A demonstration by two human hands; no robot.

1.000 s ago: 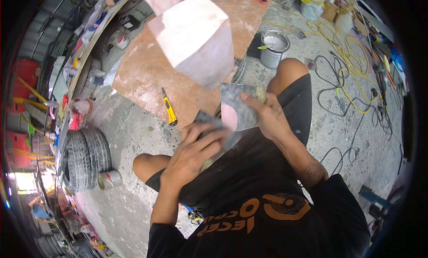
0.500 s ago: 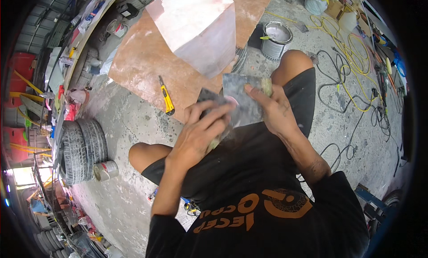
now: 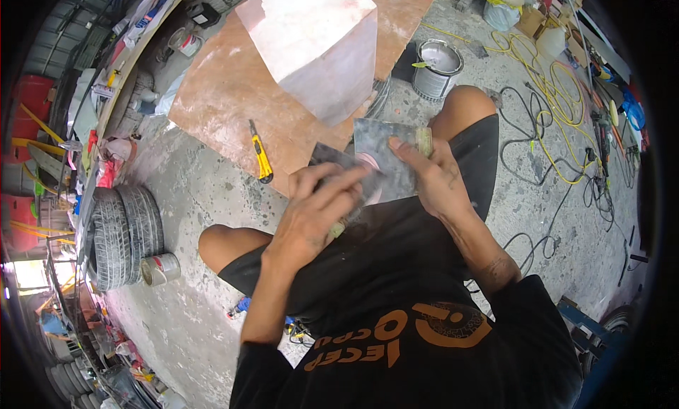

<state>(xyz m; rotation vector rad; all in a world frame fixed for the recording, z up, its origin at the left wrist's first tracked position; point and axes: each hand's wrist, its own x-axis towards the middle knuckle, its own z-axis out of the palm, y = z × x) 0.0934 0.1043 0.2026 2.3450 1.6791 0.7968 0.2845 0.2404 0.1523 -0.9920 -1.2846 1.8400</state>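
Observation:
My left hand (image 3: pixel 311 214) grips a dark spreader blade (image 3: pixel 327 156) with a greenish edge strip, its fingers over the blade's face. My right hand (image 3: pixel 442 179) holds a wider grey spreader (image 3: pixel 382 137), thumb on top near its pale green handle. Pink paste (image 3: pixel 366 159) lies on the grey blade where the two blades meet, partly covered by the dark one. Beyond them a pale, boxy form (image 3: pixel 318 27) stands on a brown wooden sheet (image 3: pixel 212 98). A yellow utility knife (image 3: pixel 260 154) lies on that sheet, left of my hands.
An open paint can (image 3: pixel 437 73) stands beyond my right knee. Stacked tyres (image 3: pixel 127 236) and a smaller can (image 3: pixel 159 269) are at the left. Yellow and black cables (image 3: pixel 559 112) lie over the concrete at the right. Cluttered materials (image 3: pixel 106 77) line the left side.
Both hands have risen slightly in view with their spreaders. The left blade has moved up across the pink paste, which now shows less. The surroundings have shifted a little in the picture.

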